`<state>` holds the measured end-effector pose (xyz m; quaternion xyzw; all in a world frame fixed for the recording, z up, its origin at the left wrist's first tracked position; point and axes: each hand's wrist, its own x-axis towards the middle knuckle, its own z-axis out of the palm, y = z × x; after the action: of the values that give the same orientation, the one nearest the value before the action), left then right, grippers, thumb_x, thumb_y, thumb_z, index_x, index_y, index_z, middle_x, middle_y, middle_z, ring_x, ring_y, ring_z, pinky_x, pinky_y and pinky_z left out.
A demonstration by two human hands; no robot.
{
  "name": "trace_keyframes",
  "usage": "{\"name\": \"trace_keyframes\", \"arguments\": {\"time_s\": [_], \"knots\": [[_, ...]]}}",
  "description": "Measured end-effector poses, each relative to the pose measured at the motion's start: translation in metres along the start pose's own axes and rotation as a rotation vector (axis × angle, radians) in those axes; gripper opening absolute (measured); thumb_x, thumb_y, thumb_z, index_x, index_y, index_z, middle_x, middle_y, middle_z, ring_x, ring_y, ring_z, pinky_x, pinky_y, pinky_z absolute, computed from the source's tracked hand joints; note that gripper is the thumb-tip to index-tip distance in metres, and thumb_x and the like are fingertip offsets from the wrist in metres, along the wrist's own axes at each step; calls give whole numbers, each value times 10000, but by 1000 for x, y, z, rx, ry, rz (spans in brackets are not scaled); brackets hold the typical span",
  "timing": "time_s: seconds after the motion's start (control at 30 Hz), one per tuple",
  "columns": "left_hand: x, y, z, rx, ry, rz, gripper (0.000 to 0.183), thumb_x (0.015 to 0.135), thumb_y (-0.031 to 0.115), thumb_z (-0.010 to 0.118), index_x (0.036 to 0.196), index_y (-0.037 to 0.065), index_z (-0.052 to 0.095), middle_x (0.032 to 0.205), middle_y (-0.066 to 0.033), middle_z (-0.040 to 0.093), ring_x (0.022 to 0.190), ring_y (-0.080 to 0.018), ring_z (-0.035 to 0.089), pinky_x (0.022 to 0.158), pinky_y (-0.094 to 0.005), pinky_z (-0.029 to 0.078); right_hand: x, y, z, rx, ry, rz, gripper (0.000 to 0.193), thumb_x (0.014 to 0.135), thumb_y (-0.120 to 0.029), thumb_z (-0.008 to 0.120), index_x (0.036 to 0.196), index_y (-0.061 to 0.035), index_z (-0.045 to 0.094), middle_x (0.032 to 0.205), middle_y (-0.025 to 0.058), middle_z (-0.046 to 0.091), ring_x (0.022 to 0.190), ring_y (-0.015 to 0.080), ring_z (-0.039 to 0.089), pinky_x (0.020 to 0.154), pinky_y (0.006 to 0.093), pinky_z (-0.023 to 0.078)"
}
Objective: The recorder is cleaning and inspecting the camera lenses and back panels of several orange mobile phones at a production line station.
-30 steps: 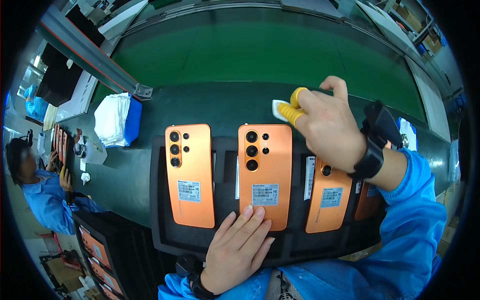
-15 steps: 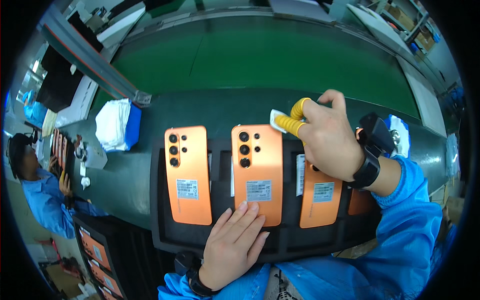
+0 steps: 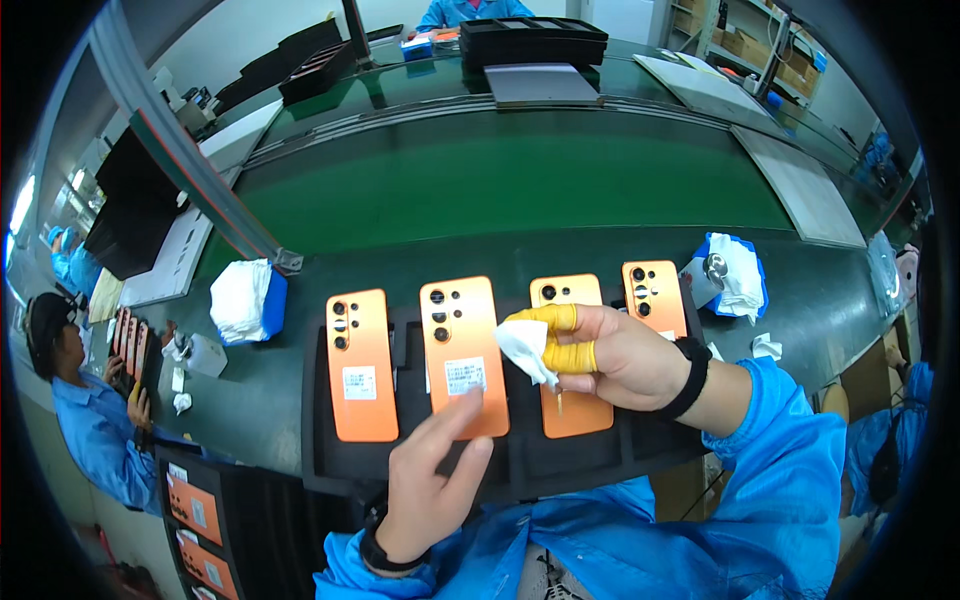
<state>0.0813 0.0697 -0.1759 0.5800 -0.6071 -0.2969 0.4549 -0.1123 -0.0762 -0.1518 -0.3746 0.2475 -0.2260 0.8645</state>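
Observation:
Several orange smartphones lie back up in a black foam tray (image 3: 330,465), each with dark camera lenses near its top. White labels show on the three to the left: the left phone (image 3: 361,415), the second phone (image 3: 461,335) and, partly behind my right hand, the third phone (image 3: 578,420). My right hand (image 3: 620,360), with yellow finger covers on two fingers, pinches a folded white wipe (image 3: 525,350) beside the second phone. My left hand (image 3: 435,475) is open, thumb and index finger apart, its index fingertip over that phone's label; contact cannot be told. The fourth phone (image 3: 655,300) sits at the tray's right end.
A blue box of white wipes (image 3: 240,300) stands at left, another box of wipes (image 3: 735,275) at right beside a metal-topped bottle (image 3: 712,270). A green belt (image 3: 500,175) runs beyond the table. Another person (image 3: 90,390) handles phones at left. More trayed phones (image 3: 195,510) sit lower left.
My right hand has come down and nearer with the wipe, from the second phone's top corner to beside it. My left hand has lifted from flat on that phone. The view has tilted up.

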Motion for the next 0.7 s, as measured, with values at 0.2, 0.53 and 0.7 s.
{"name": "trace_keyframes", "arguments": {"time_s": [0.2,0.53,0.7], "knots": [[11,15,28,-723,113,-76,282,971,37,555,1246,-20,537,1319,-168,544,1245,-213,525,991,-318,455,-30,9,19,-152,-40,89,411,926,21,552,1334,-26,531,1015,33,625,735,60,556,632,179,439],[4,25,41,-710,-36,-188,41,977,49,546,1009,30,530,1069,-102,618,972,-159,622,899,-303,497,-63,11,15,-548,68,-142,208,962,-129,618,1120,6,616,952,42,640,836,96,626,721,243,529],[6,35,53,-862,-22,-252,170,981,74,548,1139,38,496,994,-84,627,918,-153,632,806,-299,523,-76,16,6,-517,119,-192,186,976,-98,580,1120,21,580,914,49,626,737,80,585,647,217,493]]}}
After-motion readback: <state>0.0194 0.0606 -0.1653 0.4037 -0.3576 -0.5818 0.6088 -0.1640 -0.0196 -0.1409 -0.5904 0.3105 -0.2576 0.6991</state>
